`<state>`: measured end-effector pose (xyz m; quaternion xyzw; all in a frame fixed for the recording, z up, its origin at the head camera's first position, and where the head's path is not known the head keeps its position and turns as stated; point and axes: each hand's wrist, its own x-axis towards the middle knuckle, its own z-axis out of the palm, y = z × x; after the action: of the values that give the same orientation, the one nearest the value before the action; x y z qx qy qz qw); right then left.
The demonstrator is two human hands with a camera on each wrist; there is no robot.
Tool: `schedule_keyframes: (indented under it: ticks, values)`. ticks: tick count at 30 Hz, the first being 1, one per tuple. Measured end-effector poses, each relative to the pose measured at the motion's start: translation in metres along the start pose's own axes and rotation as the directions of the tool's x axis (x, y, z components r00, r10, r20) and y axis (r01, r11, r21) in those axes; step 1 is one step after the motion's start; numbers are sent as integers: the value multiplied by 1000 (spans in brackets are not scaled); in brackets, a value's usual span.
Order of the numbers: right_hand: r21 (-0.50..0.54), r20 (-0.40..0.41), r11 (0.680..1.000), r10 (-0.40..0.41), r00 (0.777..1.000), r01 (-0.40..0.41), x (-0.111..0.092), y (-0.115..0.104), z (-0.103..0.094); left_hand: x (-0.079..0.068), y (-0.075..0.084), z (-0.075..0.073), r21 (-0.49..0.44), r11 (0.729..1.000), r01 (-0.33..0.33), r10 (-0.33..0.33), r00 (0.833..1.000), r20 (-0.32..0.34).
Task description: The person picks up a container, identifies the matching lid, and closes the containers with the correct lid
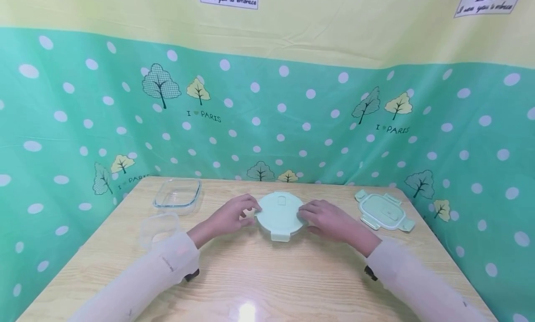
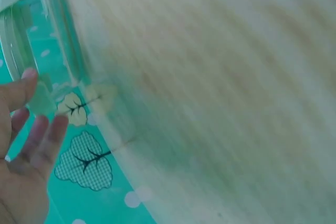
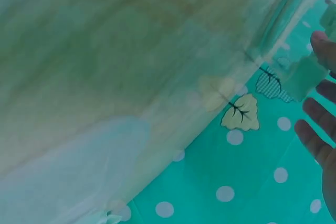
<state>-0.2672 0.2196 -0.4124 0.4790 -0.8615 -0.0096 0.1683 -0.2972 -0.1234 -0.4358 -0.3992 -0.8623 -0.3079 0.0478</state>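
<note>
A round glass food container with a pale green lid (image 1: 281, 213) stands on the table between both hands. In the left wrist view its clear glass wall (image 2: 58, 45) shows beside the lid, and a side clip (image 2: 42, 100) sticks out. My left hand (image 1: 231, 215) is at the lid's left edge, thumb tip close by that clip and the other fingers loosely extended. Across from it, my right hand (image 1: 328, 220) rests its fingertips on the lid's right edge. The right wrist view shows the thumb near another clip (image 3: 302, 80), fingers spread. A front clip (image 1: 280, 236) projects outward.
At the back left stands a square glass container (image 1: 160, 205). A clear plastic piece (image 1: 150, 229) lies in front of it, partly behind the left sleeve. To the right is a rectangular green lid (image 1: 382, 210) with its flaps spread. A dotted curtain (image 1: 284, 122) hangs behind the table.
</note>
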Motion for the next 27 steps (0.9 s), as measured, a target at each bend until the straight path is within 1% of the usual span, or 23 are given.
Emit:
schedule_keyframes:
  ticks: [3,7,8,10,14,16,18,20,24,27]
  values:
    - [-8,-43,1000,-15,999,14,1,-6,4,-6,6,3,92,996,-15,19,999,-46]
    - [-10,-97,998,-57,994,56,4,-16,6,-10,13,8,192,977,-93,109,991,-73]
    - [-13,-103,998,-66,993,65,5,-19,7,-10,14,9,224,968,-117,136,988,-73]
    - [-28,-100,997,-76,992,73,7,-24,8,-10,18,10,274,945,-179,206,976,-71]
    - [-84,-59,993,-83,995,78,10,-32,10,-10,25,14,377,879,-290,329,943,-41]
    - [-106,-50,991,-87,995,81,11,-35,11,-9,29,16,407,853,-326,366,930,-21]
    - [-121,-58,989,-91,994,83,13,-37,11,-8,33,18,426,837,-344,382,924,-4]
    - [-136,-77,987,-92,993,81,14,-38,12,-7,36,20,436,828,-353,389,921,8]
    - [-168,-109,983,-98,989,79,15,-39,11,-5,42,21,464,811,-356,395,919,16]
    - [-176,-120,981,-101,988,79,15,-40,11,-4,42,22,493,795,-355,401,916,13]
